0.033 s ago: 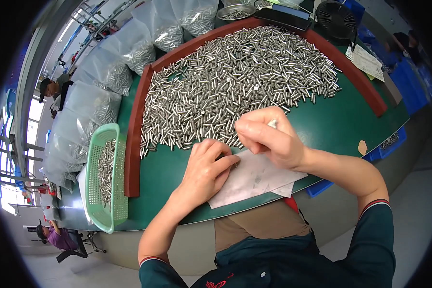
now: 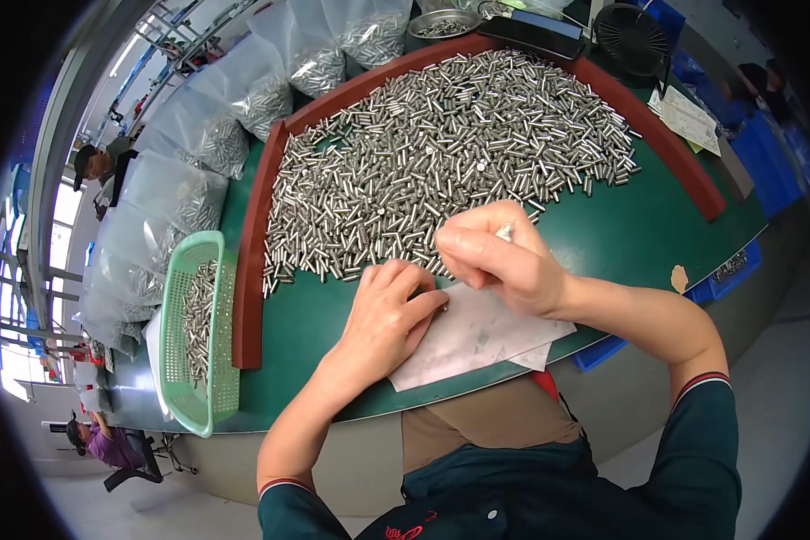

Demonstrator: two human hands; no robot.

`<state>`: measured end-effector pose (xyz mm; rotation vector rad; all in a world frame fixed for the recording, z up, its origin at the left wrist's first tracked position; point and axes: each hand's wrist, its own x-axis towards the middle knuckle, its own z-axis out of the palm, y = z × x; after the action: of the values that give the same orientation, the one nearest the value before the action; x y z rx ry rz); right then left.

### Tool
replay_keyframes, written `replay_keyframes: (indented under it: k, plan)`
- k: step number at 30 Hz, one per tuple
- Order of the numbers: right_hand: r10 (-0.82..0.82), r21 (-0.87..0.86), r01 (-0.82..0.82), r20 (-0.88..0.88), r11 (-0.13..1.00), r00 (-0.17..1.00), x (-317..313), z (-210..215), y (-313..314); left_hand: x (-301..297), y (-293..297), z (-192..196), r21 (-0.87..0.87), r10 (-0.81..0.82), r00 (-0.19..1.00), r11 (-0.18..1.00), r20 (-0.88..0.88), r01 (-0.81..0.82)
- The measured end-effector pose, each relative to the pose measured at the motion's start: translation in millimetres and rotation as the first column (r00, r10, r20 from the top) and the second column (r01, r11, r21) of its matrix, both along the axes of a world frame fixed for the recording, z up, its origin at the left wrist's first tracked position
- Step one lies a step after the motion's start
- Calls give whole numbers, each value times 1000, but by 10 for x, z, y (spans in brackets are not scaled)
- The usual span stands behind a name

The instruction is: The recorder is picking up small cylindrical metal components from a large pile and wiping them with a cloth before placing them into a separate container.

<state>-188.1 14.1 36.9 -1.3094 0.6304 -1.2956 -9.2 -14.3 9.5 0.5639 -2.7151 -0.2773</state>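
My left hand rests over the left end of a pale cloth-like sheet, near the front edge of the green table. Its thumb and fingers are pinched together; a small glint shows at the thumb tip, but what they hold is mostly hidden. Up and to the right, my right hand is closed in a fist above the sheet. A small whitish end of something sticks out of the top of that fist; the rest is covered. Just beyond both hands spreads a wide heap of short metal pins.
Dark red rails border the heap. Left stands a green plastic basket holding pins; clear bags of metal parts line the table behind it. A metal dish, phone, black fan and papers lie at the far side.
My right fist has shifted very slightly to the left. The left hand, the sheet and the heap look the same.
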Motion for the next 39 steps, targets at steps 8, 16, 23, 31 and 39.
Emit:
replay_keyframes:
  k: [8,16,23,31,39]
  plan:
    - [51,140,-87,243,986,969,115,-291,26,-32,142,-143,182,151,969,977,-196,-116]
    - [-83,188,5,412,982,908,70,-293,60,-91,170,-207,193,290,942,947,-168,-257]
    - [-155,286,27,435,958,887,116,-367,81,-114,174,-228,215,289,941,944,-177,-250]
    - [-162,286,37,428,958,889,139,-380,72,-111,180,-223,200,282,940,949,-189,-245]
    - [-160,277,46,406,960,900,159,-397,75,-103,185,-221,190,282,940,950,-190,-246]
